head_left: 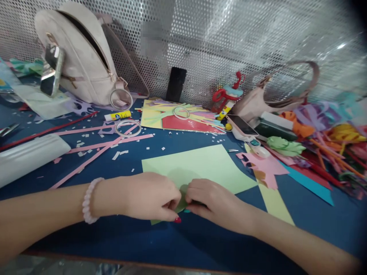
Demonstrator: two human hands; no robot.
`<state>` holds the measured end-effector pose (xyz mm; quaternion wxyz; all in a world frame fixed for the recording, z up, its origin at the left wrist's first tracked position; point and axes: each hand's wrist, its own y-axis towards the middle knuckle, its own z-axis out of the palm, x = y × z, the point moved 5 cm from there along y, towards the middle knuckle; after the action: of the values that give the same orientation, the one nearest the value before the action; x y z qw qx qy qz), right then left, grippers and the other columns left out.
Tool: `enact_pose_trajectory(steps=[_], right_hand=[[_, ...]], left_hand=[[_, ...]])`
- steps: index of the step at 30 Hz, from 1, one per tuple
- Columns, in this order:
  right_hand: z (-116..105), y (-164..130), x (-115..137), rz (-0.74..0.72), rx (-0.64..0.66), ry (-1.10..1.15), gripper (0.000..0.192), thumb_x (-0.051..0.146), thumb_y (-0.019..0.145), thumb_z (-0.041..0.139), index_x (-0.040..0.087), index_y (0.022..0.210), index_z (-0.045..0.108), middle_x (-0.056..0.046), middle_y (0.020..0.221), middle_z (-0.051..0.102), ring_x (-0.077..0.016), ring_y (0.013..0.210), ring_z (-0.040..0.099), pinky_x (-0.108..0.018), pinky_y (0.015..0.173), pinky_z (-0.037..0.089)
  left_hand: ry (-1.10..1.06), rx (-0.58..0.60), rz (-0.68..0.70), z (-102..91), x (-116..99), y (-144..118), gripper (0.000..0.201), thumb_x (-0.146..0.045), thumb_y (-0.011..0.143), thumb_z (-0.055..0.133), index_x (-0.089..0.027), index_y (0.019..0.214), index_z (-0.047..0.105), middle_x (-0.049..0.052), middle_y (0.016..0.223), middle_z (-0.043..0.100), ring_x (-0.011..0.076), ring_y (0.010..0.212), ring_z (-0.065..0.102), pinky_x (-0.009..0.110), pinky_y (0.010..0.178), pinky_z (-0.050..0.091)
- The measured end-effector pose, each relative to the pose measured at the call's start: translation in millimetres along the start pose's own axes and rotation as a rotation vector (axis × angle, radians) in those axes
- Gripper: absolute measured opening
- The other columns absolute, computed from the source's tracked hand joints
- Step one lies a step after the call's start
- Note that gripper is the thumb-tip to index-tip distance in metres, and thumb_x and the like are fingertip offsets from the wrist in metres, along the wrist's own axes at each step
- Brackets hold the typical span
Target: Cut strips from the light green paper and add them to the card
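We see the light green sheet point(200, 166) lying mostly flat and uncut on the blue table point(172, 240), so only its near corner is worked. Our left hand point(143, 196) and right hand point(213, 200) pinch that corner between fingertips, the sheet spreading away beyond them.

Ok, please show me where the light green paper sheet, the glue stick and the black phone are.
light green paper sheet point(200, 164), head view, on its bare middle area.
glue stick point(118, 115), head view, on the middle of its tube.
black phone point(176, 84), head view, on the centre of its dark screen.
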<state>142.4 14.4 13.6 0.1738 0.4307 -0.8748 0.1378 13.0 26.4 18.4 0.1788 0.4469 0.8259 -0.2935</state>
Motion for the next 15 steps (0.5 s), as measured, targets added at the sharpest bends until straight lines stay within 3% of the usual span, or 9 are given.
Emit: enact_pose_trajectory(steps=[8, 15], right_hand=[[1.3, 7.5, -2.0, 0.059, 0.069, 0.178, 0.007, 0.013, 0.081, 0.062, 0.019, 0.079, 0.060, 0.000, 0.079, 0.060, -0.0134, 0.074, 0.055, -0.024, 0.067, 0.040], [4.7, 15.1, -3.7, 0.123, 0.112, 0.147, 0.011, 0.017, 0.085, 0.057, 0.018, 0.076, 0.061, 0.000, 0.077, 0.061, -0.0134, 0.073, 0.054, -0.024, 0.065, 0.038]], left_hand=[[0.014, -0.014, -0.008, 3.4, 3.1, -5.2, 0.019, -0.018, 0.079, 0.054, -0.020, 0.060, 0.052, -0.005, 0.054, 0.054, 0.0105, 0.044, 0.041, 0.024, 0.043, 0.026], [0.153, 0.038, -0.147, 8.0, 11.1, -10.6, 0.032, -0.030, 0.086, 0.053, -0.019, 0.056, 0.047, -0.004, 0.047, 0.043, 0.0100, 0.035, 0.029, 0.025, 0.037, 0.021]])
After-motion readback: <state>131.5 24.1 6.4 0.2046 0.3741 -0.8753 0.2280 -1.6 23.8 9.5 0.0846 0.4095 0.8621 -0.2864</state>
